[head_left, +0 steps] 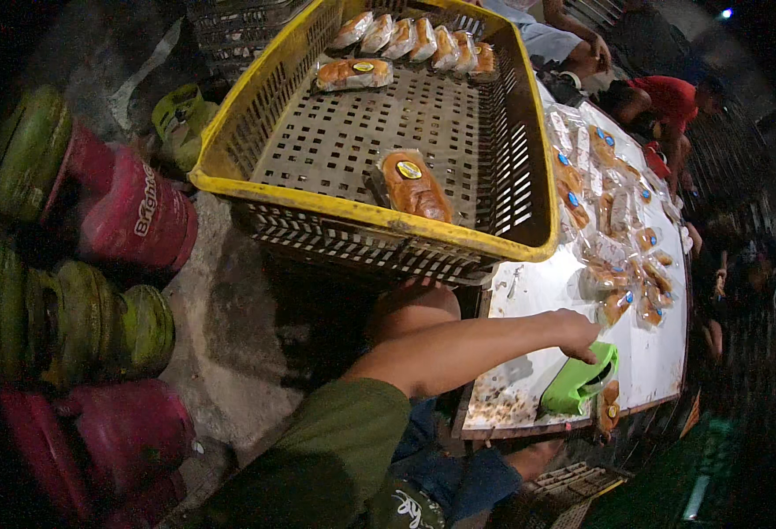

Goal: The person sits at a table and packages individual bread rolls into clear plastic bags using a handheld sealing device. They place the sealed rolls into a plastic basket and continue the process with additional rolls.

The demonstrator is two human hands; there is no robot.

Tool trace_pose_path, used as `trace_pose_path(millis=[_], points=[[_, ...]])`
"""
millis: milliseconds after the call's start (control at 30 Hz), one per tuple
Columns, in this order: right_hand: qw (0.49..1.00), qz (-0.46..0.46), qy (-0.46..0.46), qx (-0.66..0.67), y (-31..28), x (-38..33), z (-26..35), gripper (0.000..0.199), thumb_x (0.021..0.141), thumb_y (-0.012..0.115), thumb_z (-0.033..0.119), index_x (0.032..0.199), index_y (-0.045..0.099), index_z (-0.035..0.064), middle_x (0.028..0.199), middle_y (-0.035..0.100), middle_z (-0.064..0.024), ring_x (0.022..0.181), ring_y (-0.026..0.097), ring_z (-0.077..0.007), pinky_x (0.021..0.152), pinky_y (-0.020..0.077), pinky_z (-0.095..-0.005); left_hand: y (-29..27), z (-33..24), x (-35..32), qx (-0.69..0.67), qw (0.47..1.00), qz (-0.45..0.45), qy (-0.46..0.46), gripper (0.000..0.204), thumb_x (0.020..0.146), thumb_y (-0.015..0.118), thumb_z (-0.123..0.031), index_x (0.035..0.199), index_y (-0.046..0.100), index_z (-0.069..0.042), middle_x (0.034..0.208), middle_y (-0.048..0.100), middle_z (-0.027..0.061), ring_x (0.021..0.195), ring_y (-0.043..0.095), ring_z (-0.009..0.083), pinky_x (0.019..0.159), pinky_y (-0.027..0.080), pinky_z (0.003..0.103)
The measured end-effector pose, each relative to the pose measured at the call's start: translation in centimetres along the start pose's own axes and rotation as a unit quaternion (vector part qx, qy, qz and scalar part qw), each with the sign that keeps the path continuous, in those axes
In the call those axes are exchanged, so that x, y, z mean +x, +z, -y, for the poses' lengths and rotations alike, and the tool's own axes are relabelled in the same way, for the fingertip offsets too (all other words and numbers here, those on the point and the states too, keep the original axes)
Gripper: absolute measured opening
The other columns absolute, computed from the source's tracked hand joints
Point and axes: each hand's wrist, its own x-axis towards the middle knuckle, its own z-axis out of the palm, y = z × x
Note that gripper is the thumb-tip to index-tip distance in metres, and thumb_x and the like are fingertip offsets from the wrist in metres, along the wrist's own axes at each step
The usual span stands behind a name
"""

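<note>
My left hand [575,335] reaches across to the right over the white table [507,375]. Its fingers bend down together at the upper edge of a bright green object [573,383] with a dark opening; whatever lies between the fingertips is hidden. Beside that object, at the table's near edge, is a wrapped bread roll [612,407] with a yellow sticker. My right hand does not show. A yellow-rimmed plastic crate [379,212] stands in front of me. One wrapped bun [416,187] lies at its near side, another [352,75] farther back, and several [423,40] line its far wall.
Several wrapped breads with blue stickers [617,220] are heaped on the table's far part. Pink gas cylinders [137,212] and green ones [70,322] stand at the left. A person in red [670,101] sits beyond the table. Another crate [573,485] is at the lower right.
</note>
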Motion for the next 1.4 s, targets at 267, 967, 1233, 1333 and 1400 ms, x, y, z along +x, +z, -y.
trace_pose_path(millis=[267,967,1233,1333,1400], points=[[0.979,-0.020,-0.201,0.031,-6.0,1.4,9.9,0.030,0.083,0.058,0.027,0.104,0.049,0.0078,0.105,0.052,-0.0091,0.099,0.052,-0.0287,0.092,0.0417,-0.0399,0.2,-0.2,-1.0,0.080,0.997,-0.012,-0.009,0.063,0.083,0.063,-0.055,0.115,0.059,-0.001,0.108,0.067,0.0187,0.101,0.065,0.0348,0.085,0.052,0.046],[0.898,0.038,-0.392,-0.196,-12.5,6.3,21.1,0.048,0.070,0.074,0.049,0.080,0.057,0.0052,0.070,0.057,-0.0079,0.066,0.061,-0.0256,0.072,0.0482,-0.0418,1.5,0.1,-1.6,0.039,0.998,0.026,-0.037,0.070,0.085,0.061,-0.055,0.125,0.050,0.002,0.117,0.062,0.0220,0.111,0.059,0.0374,0.093,0.047,0.045],[0.864,-0.033,-0.488,-0.123,-3.8,12.8,23.8,0.014,0.074,0.063,0.020,0.082,0.054,0.0121,0.067,0.053,-0.0026,0.057,0.062,-0.0200,0.047,0.0503,-0.0339,1.9,0.1,-1.0,0.021,0.998,0.052,-0.027,0.071,0.087,0.059,-0.054,0.128,0.048,0.003,0.118,0.061,0.0242,0.112,0.059,0.0385,0.095,0.046,0.045],[0.856,-0.090,-0.491,-0.132,0.7,14.6,25.8,0.010,0.076,0.062,0.019,0.075,0.054,0.0134,0.064,0.055,-0.0027,0.056,0.064,-0.0200,0.045,0.0505,-0.0338,1.9,-0.3,-1.2,0.012,0.998,0.052,-0.017,0.071,0.087,0.059,-0.054,0.129,0.047,0.003,0.119,0.061,0.0250,0.112,0.058,0.0389,0.095,0.046,0.046],[0.851,-0.149,-0.497,-0.090,3.0,14.9,28.3,0.010,0.077,0.062,0.019,0.071,0.055,0.0139,0.062,0.056,-0.0026,0.056,0.064,-0.0188,0.045,0.0496,-0.0316,1.4,0.0,-2.3,0.004,0.999,0.045,-0.020,0.072,0.088,0.058,-0.054,0.130,0.046,0.003,0.119,0.060,0.0255,0.112,0.058,0.0392,0.096,0.046,0.046]])
